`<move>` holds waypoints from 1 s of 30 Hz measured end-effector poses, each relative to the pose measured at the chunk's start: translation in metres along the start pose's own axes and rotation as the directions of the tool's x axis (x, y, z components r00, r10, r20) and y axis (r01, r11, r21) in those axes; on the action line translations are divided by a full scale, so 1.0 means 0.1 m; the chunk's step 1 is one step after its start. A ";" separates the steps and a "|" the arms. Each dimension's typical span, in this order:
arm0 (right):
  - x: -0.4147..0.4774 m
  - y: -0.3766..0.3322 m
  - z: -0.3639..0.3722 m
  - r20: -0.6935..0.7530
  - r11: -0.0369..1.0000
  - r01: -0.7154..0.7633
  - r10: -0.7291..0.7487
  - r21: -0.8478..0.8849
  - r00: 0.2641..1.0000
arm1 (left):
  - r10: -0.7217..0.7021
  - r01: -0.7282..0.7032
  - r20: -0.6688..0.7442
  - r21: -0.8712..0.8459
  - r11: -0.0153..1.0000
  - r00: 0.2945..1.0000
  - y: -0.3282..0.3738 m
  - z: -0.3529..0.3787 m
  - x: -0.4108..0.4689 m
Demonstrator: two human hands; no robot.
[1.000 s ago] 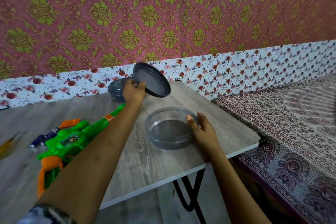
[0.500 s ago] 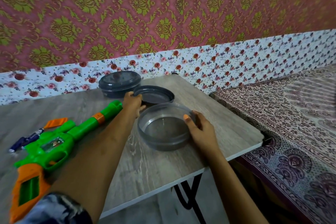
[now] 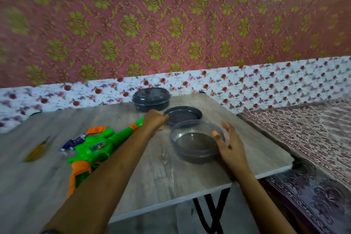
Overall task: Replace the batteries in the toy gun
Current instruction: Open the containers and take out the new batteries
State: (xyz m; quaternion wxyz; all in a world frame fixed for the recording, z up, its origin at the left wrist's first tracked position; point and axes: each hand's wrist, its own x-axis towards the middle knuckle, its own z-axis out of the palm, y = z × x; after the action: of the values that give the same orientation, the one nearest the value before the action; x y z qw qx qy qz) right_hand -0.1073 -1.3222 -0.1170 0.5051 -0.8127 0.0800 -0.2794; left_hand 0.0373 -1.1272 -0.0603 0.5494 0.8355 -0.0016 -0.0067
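Patterned wallpaper backs a grey worktop (image 3: 171, 173) where the toy gun (image 3: 95, 148) lies lower left, and it could be nudged off by the forearm while the left hand (image 3: 154, 119), fingers closed on the lid (image 3: 183, 116), and the right hand (image 3: 229, 146), fingers spread beside the open container (image 3: 193, 144), are busy elsewhere.

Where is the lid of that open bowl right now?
The lid lies flat on the table, just behind the open bowl, with the left hand at its edge.

soft even indoor light, motion blur throughout, wide-angle bending at edges.
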 end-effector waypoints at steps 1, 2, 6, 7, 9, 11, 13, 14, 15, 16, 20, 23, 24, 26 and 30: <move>-0.03 -0.06 0.00 -0.049 0.996 0.075 -0.077 -0.043 0.996 | 0.042 -0.042 -0.004 0.023 0.999 0.999 0.00 -0.10 -0.09; -0.06 -0.18 0.10 -0.084 0.984 0.168 -0.173 -0.062 0.981 | 0.074 -0.073 -0.034 0.040 0.997 0.997 -0.04 -0.30 -0.18; -0.11 -0.76 0.54 -0.063 0.912 0.405 -0.409 -0.072 0.910 | 0.093 -0.079 -0.130 0.112 0.991 0.987 -0.18 -0.97 -0.43; -0.13 -0.91 0.70 -0.013 0.902 0.428 -0.429 -0.048 0.903 | 0.082 -0.062 -0.158 0.130 0.990 0.984 -0.25 -1.18 -0.46; -0.18 -1.15 1.10 0.090 0.884 0.467 -0.466 0.013 0.880 | 0.066 -0.029 -0.210 0.175 0.984 0.975 -0.44 -1.65 -0.52; -0.24 -1.29 1.48 0.188 0.875 0.482 -0.480 0.041 0.857 | 0.049 0.015 -0.264 0.235 0.972 0.963 -0.62 -2.07 -0.56; -0.24 -1.36 1.80 0.260 0.879 0.476 -0.468 0.039 0.844 | 0.023 0.066 -0.329 0.257 0.964 0.944 -0.77 -2.40 -0.61; -0.23 -1.39 1.97 0.294 0.881 0.471 -0.460 0.038 0.838 | 0.009 0.090 -0.353 0.264 0.960 0.935 -0.84 -2.54 -0.63; -0.22 -1.43 2.09 0.337 0.886 0.463 -0.445 0.029 0.829 | 0.001 0.109 -0.369 0.276 0.955 0.929 -0.92 -2.64 -0.64; -0.20 -1.47 2.25 0.383 0.887 0.461 -0.433 0.020 0.816 | 0.000 0.122 -0.381 0.297 0.947 0.925 -1.01 -2.74 -0.63; -0.10 -1.62 2.68 0.544 0.866 0.495 -0.381 -0.073 0.748 | -0.009 0.126 -0.303 0.371 0.920 0.953 -1.27 -2.83 -0.51; 0.03 -1.69 2.97 0.611 0.841 0.530 -0.363 -0.110 0.703 | 0.042 0.071 -0.199 0.528 0.846 0.979 -1.40 -2.76 -0.33; 0.09 -1.70 3.07 0.629 0.839 0.530 -0.346 -0.124 0.696 | 0.057 0.056 -0.179 0.569 0.820 0.982 -1.43 -2.73 -0.28; 0.19 -1.74 3.23 0.660 0.842 0.520 -0.309 -0.144 0.684 | 0.081 0.041 -0.163 0.631 0.774 0.983 -1.48 -2.68 -0.19; 0.32 -1.76 3.55 0.736 0.799 0.561 -0.245 -0.216 0.631 | 0.091 0.056 -0.175 0.691 0.721 0.980 -1.57 -2.63 -0.03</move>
State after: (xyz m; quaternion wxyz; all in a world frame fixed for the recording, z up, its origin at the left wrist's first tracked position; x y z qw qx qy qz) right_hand 0.0828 -0.9763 -0.0713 0.2301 -0.9421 -0.2389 -0.0489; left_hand 0.0368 -0.8233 -0.0996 0.1947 0.9765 0.0423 0.0819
